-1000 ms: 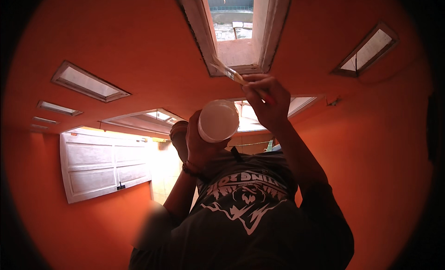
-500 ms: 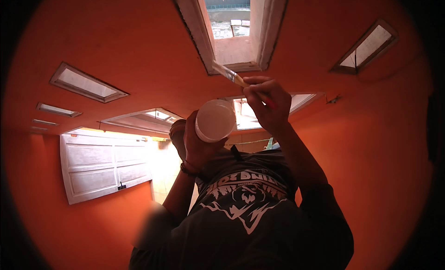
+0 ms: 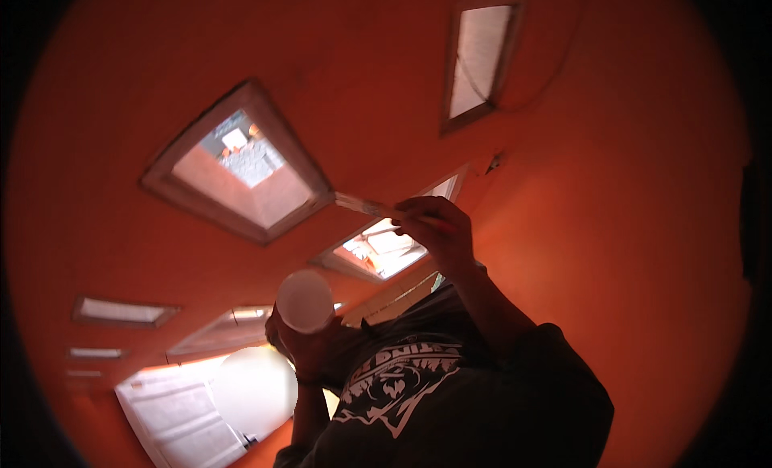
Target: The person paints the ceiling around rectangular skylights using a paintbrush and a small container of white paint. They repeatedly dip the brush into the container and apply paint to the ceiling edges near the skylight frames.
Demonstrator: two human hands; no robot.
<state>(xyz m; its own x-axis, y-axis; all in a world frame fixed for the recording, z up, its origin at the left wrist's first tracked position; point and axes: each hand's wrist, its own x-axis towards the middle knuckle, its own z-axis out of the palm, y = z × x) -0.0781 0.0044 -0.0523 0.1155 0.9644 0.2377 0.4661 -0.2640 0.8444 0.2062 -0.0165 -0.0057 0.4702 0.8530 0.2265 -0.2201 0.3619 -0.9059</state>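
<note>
A paintbrush (image 3: 368, 208) with a pale handle is pinched in the fingers of my right hand (image 3: 444, 235). Its bristle end points left and meets, or nearly meets, the corner of a window frame (image 3: 291, 150); I cannot tell if they touch. Lower and to the left, my left hand (image 3: 310, 346) grips a white tub (image 3: 305, 299). The tub's round mouth faces the view, its inside looks pale, and any contents cannot be made out.
Orange wall (image 3: 611, 227) surrounds everything. A narrow window (image 3: 480, 62) is at the upper right, a larger one (image 3: 386, 247) behind my right hand. Small windows (image 3: 125, 311) line the left. A white panelled door (image 3: 173, 416) stands lower left; a small dark fixture (image 3: 493, 163) juts out.
The view has tilted and turned, so the windows and door sit at new angles. In the picture, the tub and left hand are lower and further left; the brush is lower too. Both hands keep their holds.
</note>
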